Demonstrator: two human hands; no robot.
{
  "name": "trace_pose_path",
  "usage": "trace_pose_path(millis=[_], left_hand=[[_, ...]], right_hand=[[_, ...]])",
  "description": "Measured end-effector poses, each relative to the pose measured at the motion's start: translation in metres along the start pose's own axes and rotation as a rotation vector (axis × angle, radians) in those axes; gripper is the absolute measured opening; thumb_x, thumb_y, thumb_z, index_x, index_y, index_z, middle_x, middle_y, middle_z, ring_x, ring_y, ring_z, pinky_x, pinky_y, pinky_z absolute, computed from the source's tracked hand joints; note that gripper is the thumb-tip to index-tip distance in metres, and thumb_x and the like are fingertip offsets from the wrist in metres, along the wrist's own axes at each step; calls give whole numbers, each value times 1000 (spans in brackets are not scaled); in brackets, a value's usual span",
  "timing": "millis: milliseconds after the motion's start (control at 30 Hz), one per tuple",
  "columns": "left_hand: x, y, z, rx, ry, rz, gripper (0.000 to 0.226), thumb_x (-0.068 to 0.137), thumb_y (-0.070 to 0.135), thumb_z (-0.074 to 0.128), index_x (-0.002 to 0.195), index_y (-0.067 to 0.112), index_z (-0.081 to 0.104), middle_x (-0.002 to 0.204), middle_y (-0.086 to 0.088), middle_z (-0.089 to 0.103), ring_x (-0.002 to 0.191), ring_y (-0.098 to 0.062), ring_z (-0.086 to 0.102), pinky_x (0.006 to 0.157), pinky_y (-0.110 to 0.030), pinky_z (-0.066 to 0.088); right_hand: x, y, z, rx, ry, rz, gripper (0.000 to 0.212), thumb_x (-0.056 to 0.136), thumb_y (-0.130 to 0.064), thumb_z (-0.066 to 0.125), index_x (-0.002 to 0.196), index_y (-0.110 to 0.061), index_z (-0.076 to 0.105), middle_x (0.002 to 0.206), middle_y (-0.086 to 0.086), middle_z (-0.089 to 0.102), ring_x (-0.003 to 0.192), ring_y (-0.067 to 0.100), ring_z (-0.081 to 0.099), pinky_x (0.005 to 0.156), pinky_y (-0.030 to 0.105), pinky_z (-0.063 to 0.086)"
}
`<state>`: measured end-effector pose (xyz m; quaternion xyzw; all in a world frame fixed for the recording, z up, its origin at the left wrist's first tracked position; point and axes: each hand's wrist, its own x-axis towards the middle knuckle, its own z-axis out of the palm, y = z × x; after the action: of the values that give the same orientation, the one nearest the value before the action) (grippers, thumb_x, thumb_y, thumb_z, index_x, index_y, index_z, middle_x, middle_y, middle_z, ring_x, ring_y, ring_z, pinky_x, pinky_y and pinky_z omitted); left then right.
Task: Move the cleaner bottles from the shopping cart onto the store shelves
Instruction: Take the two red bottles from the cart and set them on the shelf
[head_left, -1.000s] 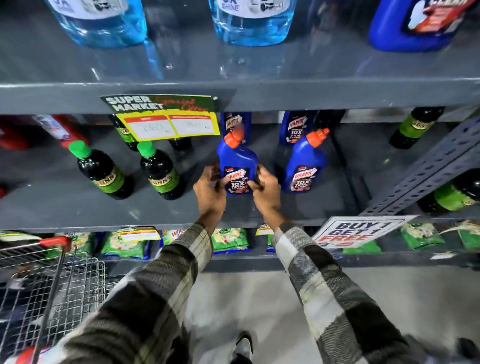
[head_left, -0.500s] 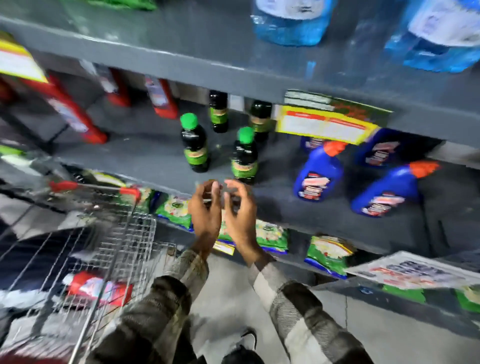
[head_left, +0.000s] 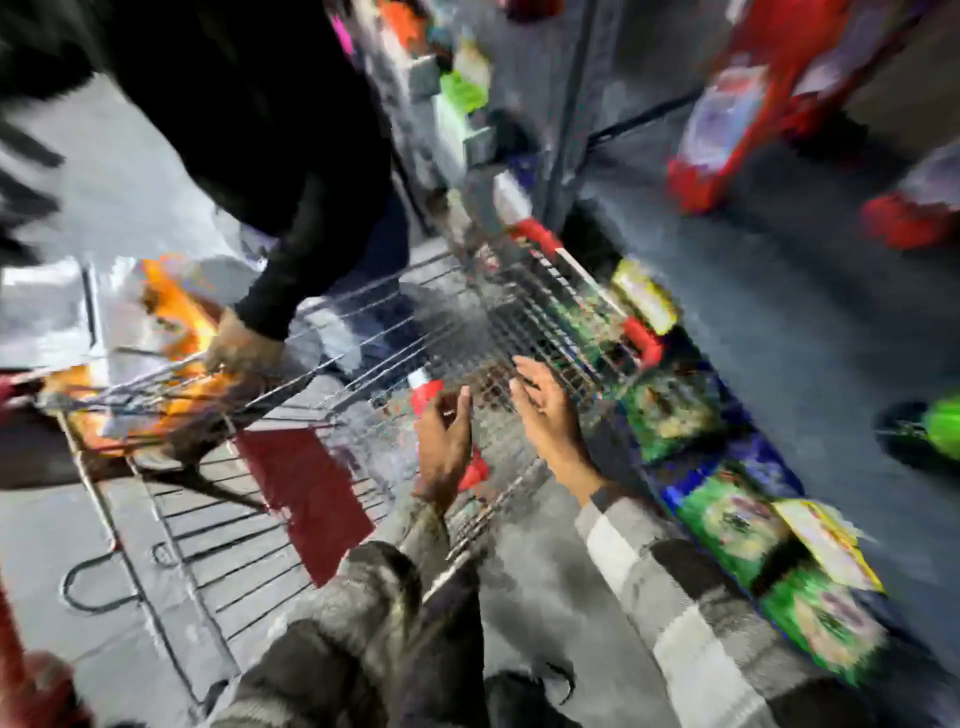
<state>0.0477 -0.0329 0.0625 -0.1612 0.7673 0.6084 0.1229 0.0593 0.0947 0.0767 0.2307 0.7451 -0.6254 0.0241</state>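
At far left, a second person's hand (head_left: 244, 349), on a black sleeve, rests on the wire rim of the shopping cart (head_left: 218, 519), beside blurred orange packaging (head_left: 176, 322); a dark red panel (head_left: 306, 499) lies against the basket grid. The frame is heavily smeared by motion, so fine detail cannot be read.

Left hand (head_left: 441, 447): grip spread, fingers loosely extended, pinching nothing; it hovers over the basket near a red-capped bottle (head_left: 427, 394), which appears to be the next cleaner bottle, lying inside the cart. Whether skin touches the cap cannot be told. Right hand (head_left: 545, 415): grip spread, palm turned inward, empty, just beside the cart's red-trimmed edge (head_left: 641, 338).

Risks, as judgement: two people work the same cart, so arms may collide or the cart may shift as the reach lands; fingers may snag in the wire grid; a smooth plastic bottle lying on its side may slip if taken by the cap alone.

Materials: thin chromed wire in a rectangular mesh; glossy moulded plastic bottles; soft checked flannel sleeves (head_left: 675, 587); crinkled green packets (head_left: 670, 410) along the low shelf edge; matte grey metal shelf (head_left: 810, 322) at right carrying red bottles (head_left: 727, 119).
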Motion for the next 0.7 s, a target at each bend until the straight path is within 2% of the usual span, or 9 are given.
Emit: trace_pose_path(millis=[67,133,167,233,367,467,533,633,700], left_hand=[[26,-26,-15,-46,40,-108,28,101,20,56,112,-4,63,109,-23,70,94,-19,61,91,-37,50],[46,-50,-23,-88,74,-205,32,101,23,56,120,-3,61,119,-24,68,107,-29,66,99,-43,52],[57,-64,-25,-87,95,-241,34,100,23,56,121,-3,59,121,-25,67,111,-32,65,100,-41,53],[79,-93,-24,-67,103,-312,38,100,25,56,124,-6,57,125,-27,65,112,-33,64,100,-35,53],[110,-151,-14,33,66,-474,40,102,23,53,125,-9,55,131,-29,61,120,-34,60,108,-46,45],[116,-185,-10,91,-32,-542,37,105,28,45,122,-2,58,128,-27,62,105,-26,59,86,-23,49],[118,-201,-7,104,-55,-554,41,106,26,43,125,-7,58,126,-29,62,105,-31,60,78,-16,46],[122,-210,6,2,24,-560,38,104,14,48,117,-20,58,115,-43,62,92,-26,58,83,-41,51],[125,-213,10,-54,66,-608,38,102,12,51,118,-23,56,100,-39,65,81,-20,58,83,-49,54]], right_hand=[[27,21,35,-43,-52,54,37,99,1,51,135,8,49,140,24,55,121,28,58,99,12,45],[45,45,62,-120,-85,104,37,98,3,52,133,11,49,137,28,56,112,21,53,80,-3,43],[55,58,76,-148,-102,165,37,97,4,53,132,12,49,136,31,56,109,20,52,76,-1,44],[71,86,98,-213,-174,331,43,96,-1,57,136,7,47,137,31,57,110,26,58,86,20,52],[98,135,121,-493,-356,554,56,93,-18,63,143,-3,42,139,23,56,128,36,57,101,38,48],[112,159,133,-540,-331,605,62,91,-21,67,143,-2,41,127,18,57,122,25,57,94,37,47],[119,170,139,-617,-356,586,59,88,-22,69,140,-4,46,136,20,58,126,32,59,99,40,48],[123,183,145,-695,-414,527,61,90,-18,64,146,-8,42,145,22,50,133,36,52,107,42,43],[125,190,145,-724,-406,503,59,92,-17,60,147,-8,41,145,22,47,134,36,50,107,40,40]])
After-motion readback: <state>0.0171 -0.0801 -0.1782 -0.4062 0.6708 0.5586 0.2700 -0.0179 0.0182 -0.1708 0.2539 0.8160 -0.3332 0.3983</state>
